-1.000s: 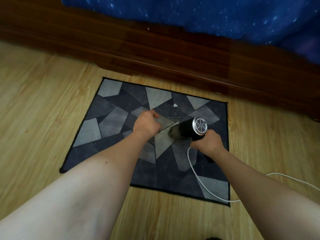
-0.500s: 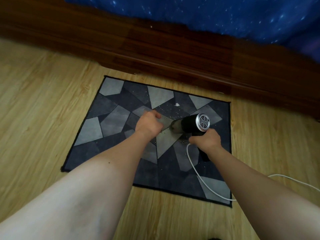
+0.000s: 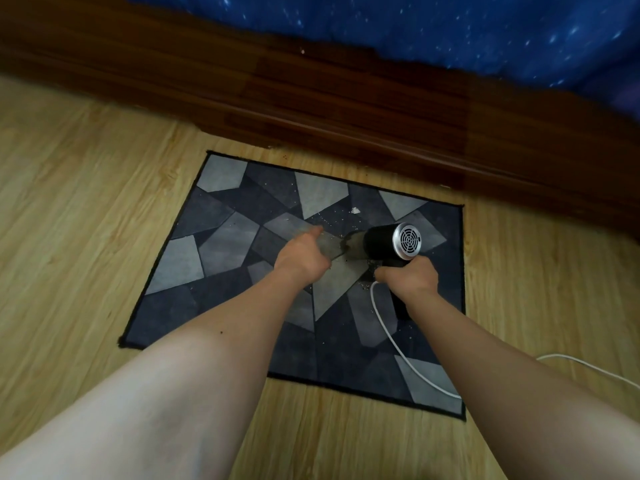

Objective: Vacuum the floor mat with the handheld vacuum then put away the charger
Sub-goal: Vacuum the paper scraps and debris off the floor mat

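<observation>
The handheld vacuum (image 3: 381, 242) is clamped by both hands, right hand (image 3: 407, 277) on its handle, left hand (image 3: 304, 258) steadying the nozzle (image 3: 333, 247), seemingly aimed toward crumbs (image 3: 332, 221) at twelve o'clock.

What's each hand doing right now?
Left hand: grips the clear nozzle of the handheld vacuum.
Right hand: grips its handle.

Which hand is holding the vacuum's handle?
The right hand grips the handheld vacuum by its handle; the left hand holds the clear nozzle in front.
</observation>
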`<state>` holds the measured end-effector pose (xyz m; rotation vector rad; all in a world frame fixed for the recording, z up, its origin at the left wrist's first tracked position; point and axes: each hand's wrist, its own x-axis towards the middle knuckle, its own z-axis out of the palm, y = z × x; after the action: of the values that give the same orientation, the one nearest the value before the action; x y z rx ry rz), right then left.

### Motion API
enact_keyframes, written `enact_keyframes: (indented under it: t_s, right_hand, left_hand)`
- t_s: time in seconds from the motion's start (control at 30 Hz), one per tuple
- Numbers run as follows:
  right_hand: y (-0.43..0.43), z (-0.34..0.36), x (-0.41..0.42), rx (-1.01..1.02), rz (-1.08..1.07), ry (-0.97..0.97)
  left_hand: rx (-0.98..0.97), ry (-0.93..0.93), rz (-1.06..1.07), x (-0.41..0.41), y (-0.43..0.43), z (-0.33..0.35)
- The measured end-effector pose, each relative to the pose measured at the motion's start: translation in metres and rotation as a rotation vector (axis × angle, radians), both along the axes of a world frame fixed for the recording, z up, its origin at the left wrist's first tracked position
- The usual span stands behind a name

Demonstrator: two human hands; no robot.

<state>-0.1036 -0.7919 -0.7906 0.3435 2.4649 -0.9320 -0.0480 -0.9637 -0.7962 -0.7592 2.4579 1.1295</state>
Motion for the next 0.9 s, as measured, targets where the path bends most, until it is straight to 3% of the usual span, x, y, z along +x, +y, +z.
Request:
enact_keyframes:
  t_s: [0.6, 0.9]
  right_hand:
    - [-0.016, 0.004, -0.012, -0.039, -0.049, -0.035]
    - [0.001, 0.014, -0.003, 0.079, 0.026, -0.089]
  left_hand:
    - [0.004, -0.006, -0.037, 0.002, -0.005, -0.007]
    - [0.002, -0.014, -0.037, -0.001, -0.002, -0.006]
